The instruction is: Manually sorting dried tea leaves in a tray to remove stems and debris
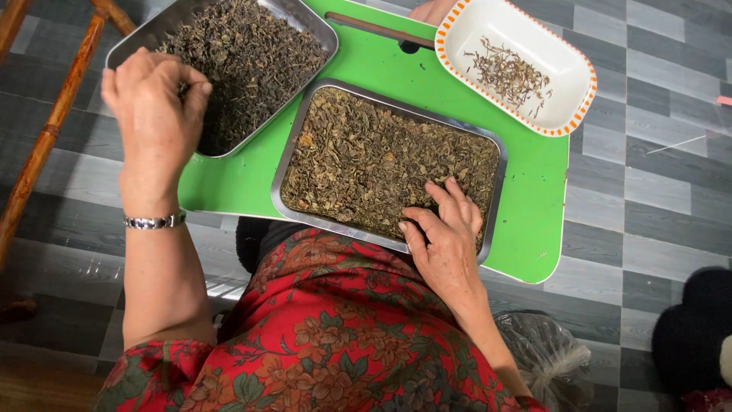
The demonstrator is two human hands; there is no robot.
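My left hand (156,114) pinches dried leaves over the darker metal tray (137,42) while my right hand (446,233) lies flat, released, on leaves in the near tray (284,172) on the green tabletop (534,198); sorting looks midway, calling for careful fingertip picking

Table (534,183): we see bright green.
Near tray's leaves (381,160): olive-brown.
Far tray's leaves (244,53): dark brown.
Dish (568,69): white, with an orange-dashed rim.
Our dress (328,336): red floral.
Floor (656,191): grey tiles.
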